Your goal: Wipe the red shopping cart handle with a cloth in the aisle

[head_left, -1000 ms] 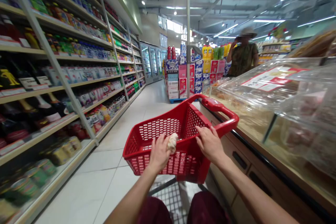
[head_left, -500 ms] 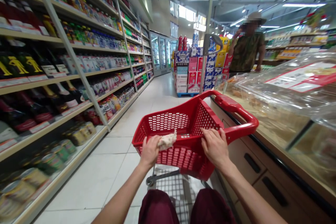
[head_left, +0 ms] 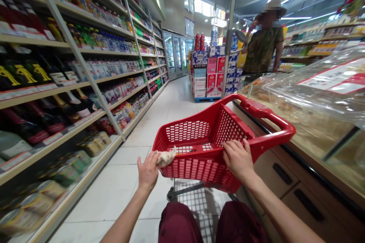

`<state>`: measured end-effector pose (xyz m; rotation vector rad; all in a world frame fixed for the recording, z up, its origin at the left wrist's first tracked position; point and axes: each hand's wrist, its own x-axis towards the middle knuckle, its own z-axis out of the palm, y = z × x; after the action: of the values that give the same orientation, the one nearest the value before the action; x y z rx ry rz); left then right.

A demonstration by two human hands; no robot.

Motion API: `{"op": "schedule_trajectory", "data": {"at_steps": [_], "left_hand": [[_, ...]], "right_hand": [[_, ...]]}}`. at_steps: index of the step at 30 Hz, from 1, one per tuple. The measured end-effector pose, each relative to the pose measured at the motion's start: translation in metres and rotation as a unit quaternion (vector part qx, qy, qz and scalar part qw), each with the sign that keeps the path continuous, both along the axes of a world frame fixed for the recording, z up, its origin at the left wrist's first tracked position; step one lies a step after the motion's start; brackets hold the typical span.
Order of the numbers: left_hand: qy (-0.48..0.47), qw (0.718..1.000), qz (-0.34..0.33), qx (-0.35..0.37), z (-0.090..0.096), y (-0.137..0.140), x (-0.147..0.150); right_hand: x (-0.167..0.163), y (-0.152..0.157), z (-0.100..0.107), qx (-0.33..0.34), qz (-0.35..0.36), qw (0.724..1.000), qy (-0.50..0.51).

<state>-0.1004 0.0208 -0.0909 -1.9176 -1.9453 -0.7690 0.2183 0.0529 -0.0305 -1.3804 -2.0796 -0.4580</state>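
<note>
You hold a cloth (head_left: 166, 158) to the red cart (head_left: 196, 169)
Your left hand (head_left: 148, 170) grips it at the left end of the near rim (head_left: 202, 153); your right hand (head_left: 238, 159) hooks over that rim.

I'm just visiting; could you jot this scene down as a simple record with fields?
Place: shop aisle
Left hand: holds a whitish cloth at the rim of the red cart basket
Right hand: on the same rim, near the cart handle
Left side: shelves of bottles and cans
Right side: display counter with clear covers
Ahead: stacked boxes; a person in a hat
</note>
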Motion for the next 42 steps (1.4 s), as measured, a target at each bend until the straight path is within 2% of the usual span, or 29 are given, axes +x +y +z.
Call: {"op": "schedule_trajectory", "data": {"at_steps": [1,3,6,8,11,13,15,18,21,23,24,26,29,31,32,34,36,38,40,42], "left_hand": [[-0.004,1.0,0.009,0.001,-0.001,-0.001,-0.006],[-0.009,1.0,-0.014,0.006,-0.001,0.001,0.004],[-0.012,0.994,-0.111,0.011,0.004,0.012,0.053],[-0.029,0.988,-0.151,0.005,0.011,0.017,0.09],[-0.081,0.986,-0.142,-0.011,0.026,0.021,0.131],[-0.119,0.986,-0.118,-0.019,0.033,0.023,0.143],[-0.135,0.983,-0.122,-0.026,0.034,0.026,0.137],[-0.113,0.981,-0.159,-0.02,0.026,0.026,0.089],[-0.091,0.992,-0.083,0.021,0.014,0.021,0.022],[-0.084,0.995,-0.023,0.039,0.008,0.016,0.0],[-0.08,0.996,-0.008,0.04,0.006,0.015,0.001],[-0.07,0.997,-0.019,0.029,0.003,0.016,0.026],[-0.04,0.992,-0.119,0.009,0.003,0.024,0.086],[-0.028,0.986,-0.161,0.005,0.005,0.027,0.103],[-0.02,0.984,-0.175,0.002,0.005,0.026,0.099],[-0.006,0.985,-0.173,-0.001,0.005,0.022,0.069],[-0.013,0.994,-0.106,0.013,0.004,0.016,0.028],[-0.031,0.999,-0.028,0.024,0.001,0.011,0.004],[-0.038,0.999,0.002,0.029,0.0,0.01,0.011],[-0.028,0.999,-0.033,0.033,0.0,0.013,0.039]], "right_hand": [[-0.002,0.0,0.0,-0.001,-0.008,1.0,0.005],[-0.008,-0.002,-0.001,-0.003,-0.022,1.0,0.013],[-0.015,-0.004,0.0,-0.005,-0.02,1.0,0.016],[-0.017,-0.004,0.0,-0.002,-0.016,1.0,0.022],[-0.018,-0.003,-0.001,0.0,-0.022,0.999,0.04],[-0.017,-0.002,-0.001,-0.001,-0.023,0.999,0.048],[-0.016,-0.001,-0.001,-0.004,-0.017,0.999,0.048],[-0.013,-0.003,0.0,-0.015,-0.01,0.999,0.045],[-0.013,-0.007,0.001,-0.023,-0.01,0.999,0.041],[-0.015,-0.009,0.002,-0.024,-0.014,0.999,0.036],[-0.017,-0.009,0.002,-0.025,-0.018,0.999,0.034],[-0.02,-0.009,0.002,-0.028,-0.026,0.999,0.031],[-0.019,-0.009,0.003,-0.026,-0.028,0.999,0.024],[-0.016,-0.008,0.003,-0.023,-0.023,0.999,0.017],[-0.014,-0.008,0.002,-0.023,-0.02,0.999,0.015],[-0.01,-0.009,0.002,-0.023,-0.015,1.0,0.013],[-0.01,-0.01,0.002,-0.024,-0.014,0.999,0.016],[-0.012,-0.011,0.001,-0.025,-0.019,0.999,0.019],[-0.016,-0.011,0.001,-0.027,-0.026,0.999,0.021],[-0.018,-0.011,0.001,-0.028,-0.029,0.999,0.023]]}}
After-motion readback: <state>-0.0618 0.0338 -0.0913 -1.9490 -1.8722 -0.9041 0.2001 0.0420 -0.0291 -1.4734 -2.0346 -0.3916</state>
